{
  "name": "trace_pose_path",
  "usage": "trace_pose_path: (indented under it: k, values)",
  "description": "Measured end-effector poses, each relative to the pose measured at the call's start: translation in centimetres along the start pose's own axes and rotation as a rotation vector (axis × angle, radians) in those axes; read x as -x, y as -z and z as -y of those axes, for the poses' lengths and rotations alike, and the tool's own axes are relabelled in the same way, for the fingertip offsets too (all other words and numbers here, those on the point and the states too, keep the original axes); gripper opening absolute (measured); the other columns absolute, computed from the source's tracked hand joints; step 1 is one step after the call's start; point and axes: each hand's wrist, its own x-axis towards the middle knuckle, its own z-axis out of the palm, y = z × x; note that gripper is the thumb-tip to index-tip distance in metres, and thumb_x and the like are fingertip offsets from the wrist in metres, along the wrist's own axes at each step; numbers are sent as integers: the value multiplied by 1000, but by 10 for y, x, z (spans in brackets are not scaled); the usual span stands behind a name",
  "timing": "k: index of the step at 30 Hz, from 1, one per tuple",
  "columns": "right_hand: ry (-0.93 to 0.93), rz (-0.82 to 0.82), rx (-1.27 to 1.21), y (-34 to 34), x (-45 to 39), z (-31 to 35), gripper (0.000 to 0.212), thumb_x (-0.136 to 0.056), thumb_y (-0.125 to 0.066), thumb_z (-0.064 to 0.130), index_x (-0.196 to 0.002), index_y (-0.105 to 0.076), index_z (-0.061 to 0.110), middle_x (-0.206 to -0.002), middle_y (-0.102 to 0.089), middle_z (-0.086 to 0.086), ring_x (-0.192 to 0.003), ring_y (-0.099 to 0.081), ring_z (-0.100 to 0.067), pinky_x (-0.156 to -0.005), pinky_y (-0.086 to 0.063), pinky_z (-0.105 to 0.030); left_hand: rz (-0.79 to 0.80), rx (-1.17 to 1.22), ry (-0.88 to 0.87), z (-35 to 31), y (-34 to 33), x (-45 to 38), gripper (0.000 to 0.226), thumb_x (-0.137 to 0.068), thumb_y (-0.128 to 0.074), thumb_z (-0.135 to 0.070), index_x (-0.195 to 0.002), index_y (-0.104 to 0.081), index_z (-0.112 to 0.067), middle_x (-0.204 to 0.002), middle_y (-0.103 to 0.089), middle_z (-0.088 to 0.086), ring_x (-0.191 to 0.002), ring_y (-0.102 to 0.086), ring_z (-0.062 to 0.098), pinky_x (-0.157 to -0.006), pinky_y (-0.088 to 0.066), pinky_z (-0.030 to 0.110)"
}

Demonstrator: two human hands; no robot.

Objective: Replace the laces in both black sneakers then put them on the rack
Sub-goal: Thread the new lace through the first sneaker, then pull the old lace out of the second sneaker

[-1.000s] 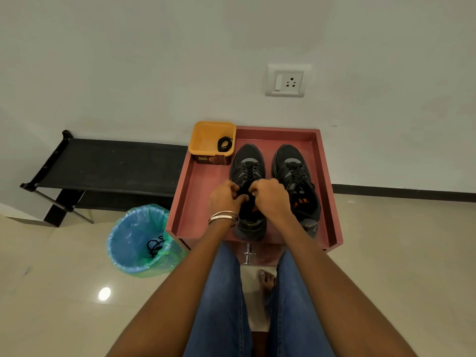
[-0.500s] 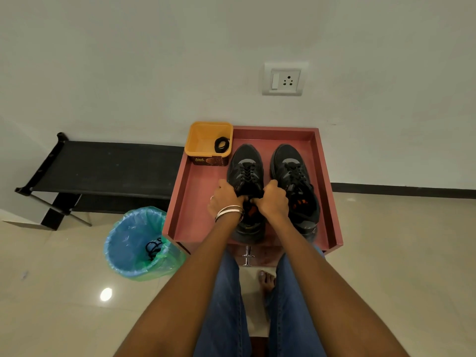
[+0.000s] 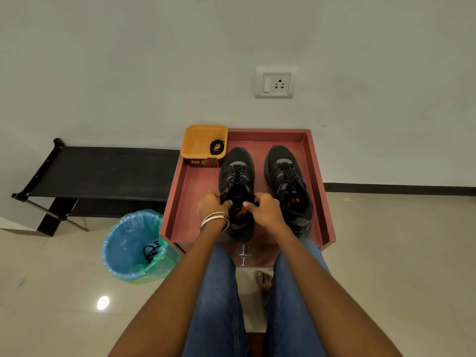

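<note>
Two black sneakers stand side by side on a red tray table, toes toward the wall. The left sneaker is laced along its front; my left hand grips its left collar edge and my right hand grips its right collar edge, thumbs at the opening. The right sneaker is laced and untouched. A coiled black lace lies in a yellow tub at the tray's back left corner. The black rack stands left of the tray, against the wall.
A bin with a blue-green liner sits on the floor by the tray's front left corner and holds a black lace. My legs in jeans reach under the tray. A wall socket is above. Tiled floor spreads to the right.
My hands have spread apart from the middle of the left sneaker's tongue to its two collar sides. The camera has shifted slightly.
</note>
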Motion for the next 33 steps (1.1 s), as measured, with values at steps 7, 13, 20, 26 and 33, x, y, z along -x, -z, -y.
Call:
trace_pose_path:
  k: [7,13,20,26,33]
  values:
    - [97,-497,-74,76,2,-18,18,-88,-64,5,-104,-70,6,-97,-71,-9,-88,-66,-20,-84,-50,-25,-181,-10,-536,-41,-17,22,13,-82,-65,-7,-94,-69,-5,-100,-60,15,-89,-57,33,-82,-43,38]
    - [-110,-291,-17,97,-12,-58,42,-80,-75,12,-121,-64,9,-115,-67,-12,-107,-62,-29,-97,-49,-41,246,-35,-485,-67,-69,37,38,-84,-70,-21,-119,-64,-8,-112,-61,12,-99,-60,25,-90,-44,31]
    - [-99,-415,-108,77,-16,-68,27,-77,-77,11,-101,-66,11,-96,-70,-3,-86,-65,-16,-72,-43,-16,135,-14,-411,-58,-87,27,39,-84,-65,-6,-122,-63,-14,-113,-63,11,-103,-61,26,-94,-46,36]
    - [180,-422,148,70,-20,-61,30,-78,-74,5,-101,-59,16,-100,-60,2,-87,-55,-14,-70,-41,-23,84,39,-417,-50,-86,21,39,-80,-71,-8,-117,-64,-18,-99,-65,4,-86,-63,19,-82,-51,36]
    - [233,-288,510,74,-35,-60,32,-91,-59,11,-123,-65,14,-115,-62,-10,-99,-59,-24,-80,-43,-25,106,-65,-435,-57,-84,12,54,-81,-70,-11,-129,-54,-30,-103,-60,1,-96,-57,16,-75,-39,24]
